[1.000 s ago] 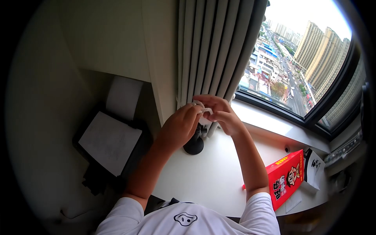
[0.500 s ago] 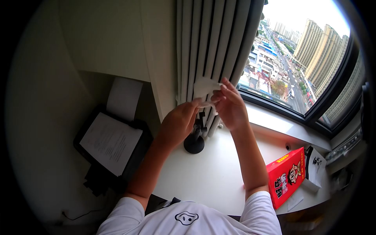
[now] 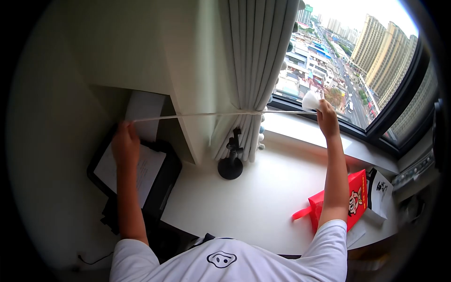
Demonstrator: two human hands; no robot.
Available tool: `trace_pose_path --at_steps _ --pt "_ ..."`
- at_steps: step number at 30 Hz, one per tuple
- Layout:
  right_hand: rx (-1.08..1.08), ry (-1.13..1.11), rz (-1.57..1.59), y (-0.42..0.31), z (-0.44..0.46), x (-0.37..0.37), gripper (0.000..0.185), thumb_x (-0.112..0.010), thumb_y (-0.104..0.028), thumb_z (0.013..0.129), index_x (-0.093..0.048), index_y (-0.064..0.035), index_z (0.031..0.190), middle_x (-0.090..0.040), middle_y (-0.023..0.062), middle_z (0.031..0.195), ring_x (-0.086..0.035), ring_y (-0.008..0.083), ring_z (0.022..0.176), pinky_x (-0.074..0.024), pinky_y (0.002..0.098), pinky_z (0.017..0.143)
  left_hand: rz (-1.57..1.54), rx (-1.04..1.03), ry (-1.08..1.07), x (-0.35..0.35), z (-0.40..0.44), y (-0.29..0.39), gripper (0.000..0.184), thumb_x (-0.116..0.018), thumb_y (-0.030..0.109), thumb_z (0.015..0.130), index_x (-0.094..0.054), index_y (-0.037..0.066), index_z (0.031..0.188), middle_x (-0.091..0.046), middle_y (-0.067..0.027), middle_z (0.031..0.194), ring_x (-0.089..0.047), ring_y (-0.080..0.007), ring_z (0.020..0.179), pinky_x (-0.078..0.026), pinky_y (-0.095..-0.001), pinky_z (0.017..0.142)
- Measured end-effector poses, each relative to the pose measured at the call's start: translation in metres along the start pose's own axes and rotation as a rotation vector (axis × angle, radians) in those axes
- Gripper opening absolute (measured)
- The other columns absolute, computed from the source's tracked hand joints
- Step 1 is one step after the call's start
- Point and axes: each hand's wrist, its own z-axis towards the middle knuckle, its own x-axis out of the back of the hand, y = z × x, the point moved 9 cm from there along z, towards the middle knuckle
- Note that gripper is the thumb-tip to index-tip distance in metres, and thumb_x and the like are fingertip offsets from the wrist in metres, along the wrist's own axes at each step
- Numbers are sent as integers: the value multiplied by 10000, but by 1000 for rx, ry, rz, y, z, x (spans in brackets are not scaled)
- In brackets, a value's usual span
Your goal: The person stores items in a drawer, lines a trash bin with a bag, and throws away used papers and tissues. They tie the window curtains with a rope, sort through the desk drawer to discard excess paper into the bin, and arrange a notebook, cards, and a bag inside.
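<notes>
A thin white tie [image 3: 197,114] is pulled taut across the grey curtain [image 3: 251,56] and draws it into a narrow waist, with a crossing or knot at the middle. My left hand [image 3: 126,141] grips one end of the tie, out to the left above the printer. On the other side my right hand [image 3: 328,117] is closed on the opposite end, in front of the window. A white tuft of soft material [image 3: 310,100] sticks out beside the right fingers. Below the gathered part, the curtain flares out again behind a black stand [image 3: 230,165].
A black printer [image 3: 171,162] with printed sheets [image 3: 145,174] stands at left, beside a cabinet. On the white desk [image 3: 244,202], a red box [image 3: 358,176] and a white box [image 3: 379,195] stand at right. The window [image 3: 347,61] overlooks a city street.
My hands were close together in front of the curtain and have moved far apart to left and right. The tie is now stretched tight, and the curtain is cinched in at its middle.
</notes>
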Motion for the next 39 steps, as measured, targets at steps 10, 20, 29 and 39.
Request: trace_pose_path --at_steps 10,20,29,39 --pt "-55 -112 -22 33 -20 -49 186 -503 25 782 -471 28 965 -552 215 911 -529 393 878 -422 436 748 161 143 44 9 -27 -82 157 -473 127 889 -445 -3 806 -561 -191 710 -587 -331 687 -442 -391 570" --pt "-1227 35 955 -15 -197 -86 366 -629 -347 795 -574 -17 942 -518 3 768 -465 93 662 -375 214 570 -165 256 -530 -53 -140 -31 114 -539 116 839 -567 5 840 -575 -163 752 -573 -314 742 -451 -390 619" --pt "-1012 -423 441 -58 -249 -119 469 -601 -290 791 -542 59 1100 -628 185 941 -629 200 784 -487 298 719 -372 88 -782 -101 -221 42 295 -537 85 808 -511 7 1091 -568 -180 1004 -538 -343 942 -437 -387 808" --pt "-658 -319 960 -134 -155 -151 194 -518 -78 818 -590 7 976 -637 114 932 -617 211 851 -474 286 728 -847 42 -655 -169 -185 117 325 -482 61 824 -462 3 1143 -512 -179 1121 -499 -347 1036 -395 -379 902"
